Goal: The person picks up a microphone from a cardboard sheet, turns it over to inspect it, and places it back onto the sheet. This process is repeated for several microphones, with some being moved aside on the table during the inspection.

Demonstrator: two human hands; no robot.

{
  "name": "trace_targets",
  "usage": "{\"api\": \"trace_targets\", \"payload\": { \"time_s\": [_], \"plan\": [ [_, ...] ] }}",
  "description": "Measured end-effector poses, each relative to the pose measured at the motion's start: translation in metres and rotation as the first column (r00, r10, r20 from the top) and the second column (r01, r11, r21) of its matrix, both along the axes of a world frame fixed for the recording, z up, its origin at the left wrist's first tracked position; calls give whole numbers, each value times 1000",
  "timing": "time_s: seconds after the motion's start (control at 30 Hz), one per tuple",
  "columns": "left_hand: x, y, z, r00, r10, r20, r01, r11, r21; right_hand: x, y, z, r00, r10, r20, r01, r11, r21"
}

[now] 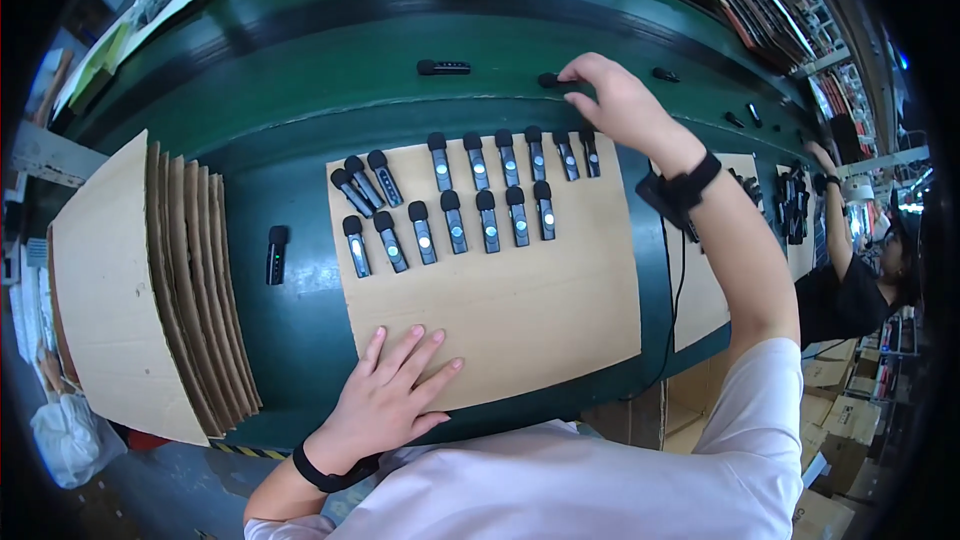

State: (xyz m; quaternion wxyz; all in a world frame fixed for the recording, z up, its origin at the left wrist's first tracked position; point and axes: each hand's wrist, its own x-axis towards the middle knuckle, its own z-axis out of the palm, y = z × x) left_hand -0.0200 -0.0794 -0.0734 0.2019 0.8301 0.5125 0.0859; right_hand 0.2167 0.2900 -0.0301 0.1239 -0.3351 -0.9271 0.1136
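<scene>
My left hand [392, 395] lies flat with spread fingers on the lower left of a brown cardboard sheet [500, 315]. Small black microphones with foam tops, such as this microphone [486, 220], lie on the sheet in two rows, light discs on most bodies. Three microphones [365, 180] sit close together at its upper left corner. My right hand [625, 105] reaches past the sheet's far edge. Its thumb and forefinger are parted around the near end of another microphone [549, 80] on the green surface; whether they touch it is unclear.
A single microphone [277, 255] lies between the sheet and a stack of cardboard [130, 290] at left. More microphones, including one microphone [444, 67], lie along the green belt [330, 70]. At right, a co-worker [860, 280] reaches toward the belt beside other laden sheets. A black cable [680, 310] hangs nearby.
</scene>
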Motion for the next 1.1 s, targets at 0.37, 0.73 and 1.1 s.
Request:
{"api": "trace_targets", "payload": {
  "time_s": [0.37, 0.73, 1.1],
  "plan": [
    [-6, -3, -5, 1000, -3, 19, 3, 1000, -9, -88, 53, -11, 960, 8, 278, 8, 998, -57],
    [-10, 1, 1, 991, -6, 133, 7, 1000, -6, -172, 31, -19, 951, 121, 285, -76, 983, -165],
    [-48, 46, 77, 702, 242, 670, -443, 885, 145, -77, -150, 54, 902, 82, -424, -310, 806, -505]
  ]
}}
